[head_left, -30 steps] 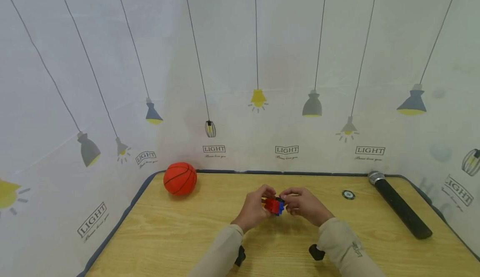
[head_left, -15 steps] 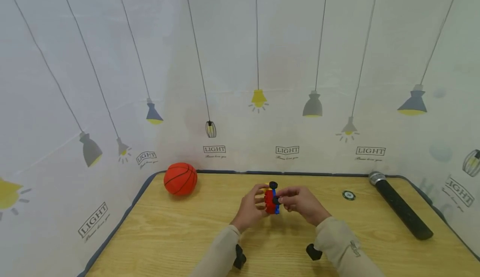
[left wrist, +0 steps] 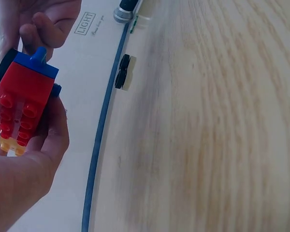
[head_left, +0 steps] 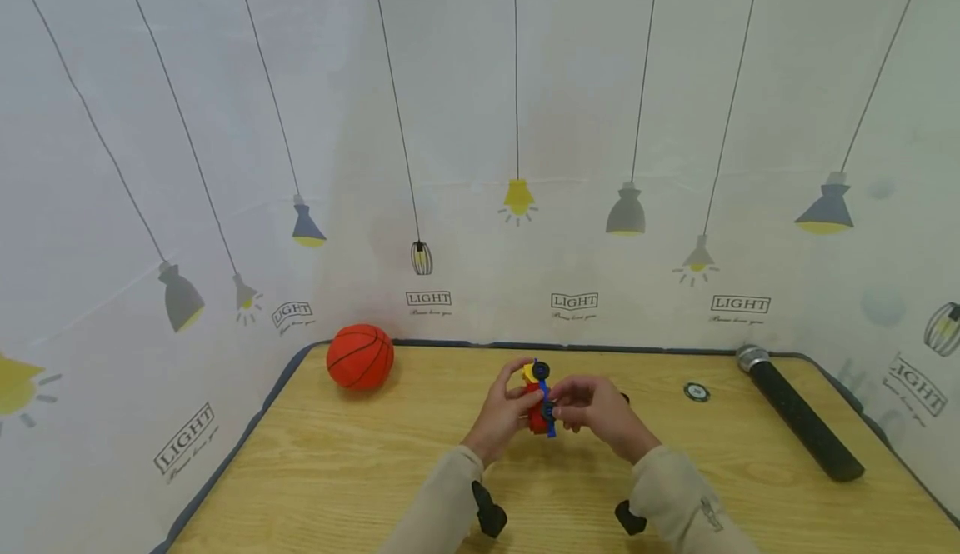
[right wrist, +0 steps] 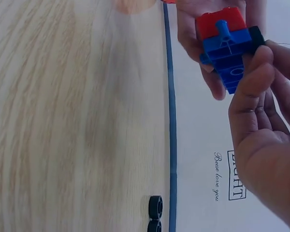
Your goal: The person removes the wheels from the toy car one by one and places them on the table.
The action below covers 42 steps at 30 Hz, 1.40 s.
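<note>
My left hand [head_left: 498, 416] grips a toy car built of bricks, seen at its red brick [left wrist: 26, 84]. A yellow brick [head_left: 529, 372] is at its far end and a blue wheel base [right wrist: 227, 50] runs along one side. One black wheel [head_left: 541, 370] sits at the car's far end. With thumb and fingertips, my right hand [head_left: 606, 416] pinches a second black wheel [right wrist: 255, 37] at the base's near end. A bare blue axle stub [right wrist: 223, 29] sticks out of the base in the right wrist view. The car is held up above the table.
Two loose black wheels [left wrist: 122, 71] stand on the table beyond my right hand. A small red basketball [head_left: 360, 357] is at the back left. At the right lie a poker chip [head_left: 697, 391] and a black microphone [head_left: 802, 416]. Lamp-printed sheeting surrounds the wooden table [head_left: 337, 471].
My left hand has turned the toy car so its wheeled side faces the head camera. My right hand has shifted slightly left, with its fingers at the near wheel. The loose wheels have come into sight.
</note>
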{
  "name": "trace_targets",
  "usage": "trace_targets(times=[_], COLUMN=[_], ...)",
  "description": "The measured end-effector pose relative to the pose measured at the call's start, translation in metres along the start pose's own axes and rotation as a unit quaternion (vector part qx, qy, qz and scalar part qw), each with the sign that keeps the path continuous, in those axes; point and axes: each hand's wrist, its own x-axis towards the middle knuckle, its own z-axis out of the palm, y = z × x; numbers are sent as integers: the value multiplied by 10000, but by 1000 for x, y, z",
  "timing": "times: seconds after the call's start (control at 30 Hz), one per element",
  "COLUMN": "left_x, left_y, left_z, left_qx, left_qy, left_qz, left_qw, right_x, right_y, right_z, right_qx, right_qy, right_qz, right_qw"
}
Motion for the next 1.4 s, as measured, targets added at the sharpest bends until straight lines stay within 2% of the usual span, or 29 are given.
trace_targets(times=[0.13,0.3,0.4,0.57,0.73,0.93,1.1,1.27,1.4], left_x=[-2,-5,-7,-7,-7,-11,-12,-12,-13], left_y=[0,3,4,4,2,3,4,3,3], left_z=[0,1,3,4,5,7,8,9,11], left_qx=[65,235,394,616,646,657,745,773,776], left_qy=[-37,-308,-481,-647,-912,-1113,-1240,-1303,-1248], left_qz=[-5,67,-11,-200,-199,-162,-191,-183,-165], left_qw=[10000,9992,9981,9958,9935,9915,9893,9883,9890], right_x=[-1,0,1,1,1,1,2,2,2], right_y=[3,6,6,5,5,5,6,8,8], right_z=[-3,-9,-12,-15,-16,-16,-16,-15,-11], right_qx=[-125,-122,-100,-427,-616,-459,-279,-212,-315], right_qy=[-54,420,592,319,72,-127,-310,-297,-98], right_qz=[-17,-32,-140,-354,-541,-676,-571,-500,-448], right_qw=[9999,9990,9981,9980,9966,9966,9975,9981,9985])
